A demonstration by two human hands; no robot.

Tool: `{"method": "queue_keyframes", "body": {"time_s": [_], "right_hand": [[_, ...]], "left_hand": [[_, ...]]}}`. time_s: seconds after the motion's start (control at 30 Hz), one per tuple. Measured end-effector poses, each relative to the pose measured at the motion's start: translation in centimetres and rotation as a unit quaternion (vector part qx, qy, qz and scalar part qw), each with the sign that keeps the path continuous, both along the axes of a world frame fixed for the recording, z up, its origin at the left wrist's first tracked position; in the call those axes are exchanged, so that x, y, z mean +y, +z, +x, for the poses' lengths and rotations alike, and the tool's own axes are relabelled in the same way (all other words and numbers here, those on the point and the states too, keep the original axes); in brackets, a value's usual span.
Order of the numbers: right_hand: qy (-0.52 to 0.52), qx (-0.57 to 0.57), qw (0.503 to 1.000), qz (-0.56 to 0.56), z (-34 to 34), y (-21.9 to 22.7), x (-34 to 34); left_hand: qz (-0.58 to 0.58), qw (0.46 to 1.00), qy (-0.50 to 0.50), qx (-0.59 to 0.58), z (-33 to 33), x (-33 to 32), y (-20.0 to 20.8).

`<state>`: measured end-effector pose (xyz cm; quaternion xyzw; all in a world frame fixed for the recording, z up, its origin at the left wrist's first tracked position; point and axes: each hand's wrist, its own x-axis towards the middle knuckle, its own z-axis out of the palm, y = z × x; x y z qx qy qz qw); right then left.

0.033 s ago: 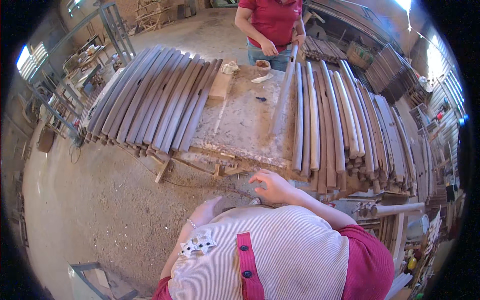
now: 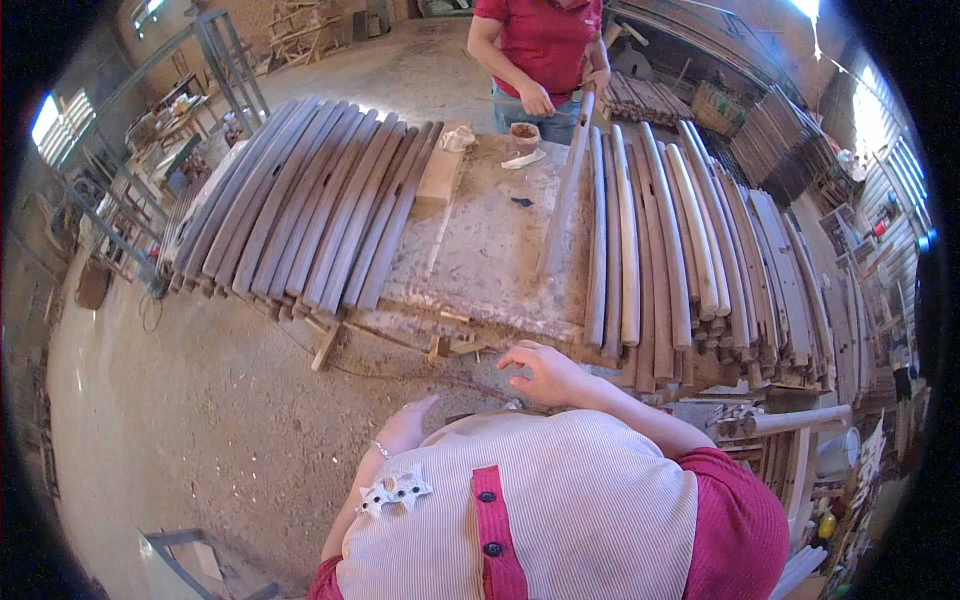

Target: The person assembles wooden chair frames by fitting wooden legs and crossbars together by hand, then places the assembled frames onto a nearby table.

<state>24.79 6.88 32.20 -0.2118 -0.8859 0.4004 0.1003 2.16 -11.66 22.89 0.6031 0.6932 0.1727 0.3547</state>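
My right hand (image 2: pixel 545 372) hovers in front of the bench's near edge, fingers loosely curled and apart, holding nothing. Closest to it are the near ends of the long rounded wooden bars (image 2: pixel 682 270) stacked on the bench's right side. Lower and to the left, my left hand (image 2: pixel 405 424) is held beside my body with its visible fingers stretched out. Part of that hand is hidden by my striped apron (image 2: pixel 590 500); nothing shows in it. Across the bench (image 2: pixel 490 260), a person in a red shirt (image 2: pixel 540 45) steadies one wooden bar (image 2: pixel 566 200) lying lengthwise toward me.
More wooden bars (image 2: pixel 310 200) are piled on the left of the bench. Between the piles lie a pale wood block (image 2: pixel 437 178), a crumpled cloth (image 2: pixel 457 138), a small brown tub (image 2: pixel 524 138) and a dark scrap (image 2: pixel 522 202). A metal frame (image 2: pixel 185 560) stands at lower left.
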Motion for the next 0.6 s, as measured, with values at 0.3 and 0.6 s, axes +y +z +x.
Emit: {"method": "queue_keyframes", "body": {"time_s": [0.3, 0.6], "right_hand": [[-0.498, 0.053, 0.827, 0.255, 14.8, 2.0, 22.0], [-0.725, -0.355, 0.590, 0.015, 41.2, 1.4, 27.9]], "left_hand": [[-0.079, 0.993, 0.082, 0.015, -3.8, 7.2, 1.6], [-0.144, 0.989, 0.021, 0.030, -6.5, 14.0, 0.8]]}}
